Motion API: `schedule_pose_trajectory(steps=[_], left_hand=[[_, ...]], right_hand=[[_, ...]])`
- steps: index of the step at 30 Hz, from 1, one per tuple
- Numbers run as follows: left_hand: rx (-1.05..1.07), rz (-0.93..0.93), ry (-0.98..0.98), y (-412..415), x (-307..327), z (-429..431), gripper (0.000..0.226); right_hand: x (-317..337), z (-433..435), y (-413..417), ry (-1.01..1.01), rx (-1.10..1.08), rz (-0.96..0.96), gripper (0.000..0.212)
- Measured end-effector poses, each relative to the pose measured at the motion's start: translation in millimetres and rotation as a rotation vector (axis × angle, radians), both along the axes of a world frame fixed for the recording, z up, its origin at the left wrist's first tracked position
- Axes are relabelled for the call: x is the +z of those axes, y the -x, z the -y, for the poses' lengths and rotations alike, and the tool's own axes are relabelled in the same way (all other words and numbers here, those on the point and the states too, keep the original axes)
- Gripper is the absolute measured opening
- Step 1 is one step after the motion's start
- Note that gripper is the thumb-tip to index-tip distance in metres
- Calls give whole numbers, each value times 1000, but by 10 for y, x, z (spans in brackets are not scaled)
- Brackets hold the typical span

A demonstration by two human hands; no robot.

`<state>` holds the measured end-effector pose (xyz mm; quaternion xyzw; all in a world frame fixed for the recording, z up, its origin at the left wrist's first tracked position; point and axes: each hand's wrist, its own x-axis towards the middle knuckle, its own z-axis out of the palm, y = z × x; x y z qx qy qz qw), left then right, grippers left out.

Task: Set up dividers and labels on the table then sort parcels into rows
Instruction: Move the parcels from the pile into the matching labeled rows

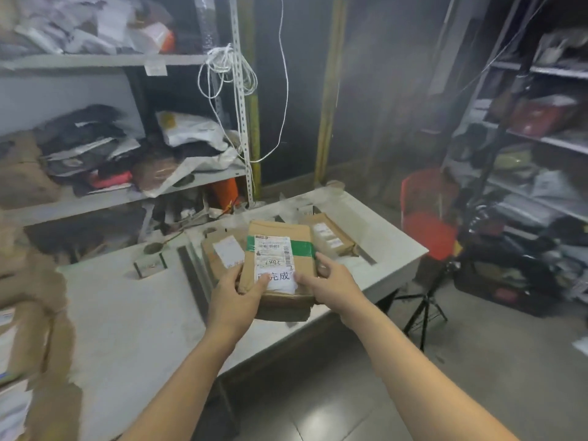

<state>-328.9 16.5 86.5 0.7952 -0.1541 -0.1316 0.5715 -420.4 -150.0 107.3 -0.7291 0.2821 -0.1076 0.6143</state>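
- The left hand (237, 300) grips the near left corner of a brown parcel (280, 256). Its thumb lies on top, at the edge of the white label, and its fingers are tucked along the side.
- The right hand (331, 281) holds the same parcel by its right edge, with the thumb on the label's near corner and the fingers curled round the side.
- This parcel has a band of green tape across it and a printed label with a barcode. It sits over the tabletop (127, 313) close to the near right edge.
- A second brown box (283, 310) lies directly under it. I cannot tell whether the held parcel rests on that box or is lifted just clear.
- Another parcel with a white label (222, 253) lies just to the left, touching or nearly touching the held one.
- A third parcel (331, 238) lies further back on the right, towards the far right corner.
- A dark divider strip (194, 278) runs across the tabletop to the left of the parcels.
- A small label card (149, 265) stands on the far side of that strip, near the tabletop's far edge.
- A red chair (426, 214) stands beyond the right end, and a black tripod (423, 307) stands on the floor below it.
- Cluttered shelves (95, 198) fill the wall to the left.
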Motion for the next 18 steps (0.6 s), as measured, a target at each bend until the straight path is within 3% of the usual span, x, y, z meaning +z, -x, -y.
schedule_pose_trajectory(steps=[3,14,18], left_hand=[[3,-17,-10,-123,-64,501,48],[137,-163,-55,-1109,-597,1896,53],[221,-265,-60,-1379,-729,2120,47]], right_hand=[[-68,526,-195,18,8,-48,74],[-367,2019,-1460,26,156,-189,62],[-638,2231,-1895,-2,247,-222,68]])
